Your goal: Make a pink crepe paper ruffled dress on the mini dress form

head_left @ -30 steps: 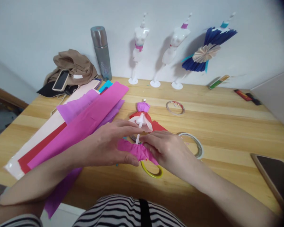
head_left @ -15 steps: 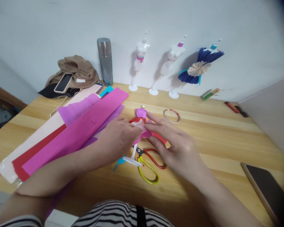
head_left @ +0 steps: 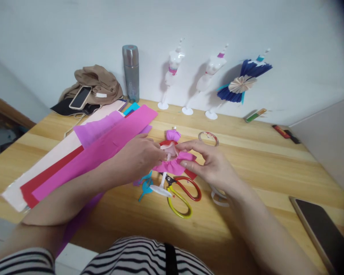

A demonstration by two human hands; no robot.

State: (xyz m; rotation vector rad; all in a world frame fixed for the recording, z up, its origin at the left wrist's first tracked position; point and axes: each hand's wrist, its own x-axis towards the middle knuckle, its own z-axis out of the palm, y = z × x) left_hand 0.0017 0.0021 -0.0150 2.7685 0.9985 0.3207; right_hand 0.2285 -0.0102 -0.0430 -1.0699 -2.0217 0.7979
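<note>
The left hand (head_left: 140,157), left of centre, reaches in with its back turned up and fingers bent toward the little dress form; its fingertips are hidden at the dress's edge, so I cannot tell what they grip. The right hand (head_left: 210,166), just right of centre, holds index finger and thumb apart in a loose C, the thumb against the right end of a ruffled pink strip (head_left: 172,167); whether it pinches the strip is unclear. The dress form (head_left: 173,135) sits between the hands at the centre of the frame, purple bodice uppermost, its red and pale pink skirt just above the strip.

Half a second ago the hands covered most of the strip; now it spreads across below the skirt, and the right thumb has moved lower. A white tape ring (head_left: 221,202) has come into view beside the right forearm.

Below the strip are the form's white base (head_left: 164,192), the scissors (head_left: 169,178) and blue scraps (head_left: 146,187). Farther out, a magenta sheet (head_left: 103,149) lies at left, a flask (head_left: 132,76) stands upper left, and three more forms (head_left: 172,78) line the wall at upper centre and right
</note>
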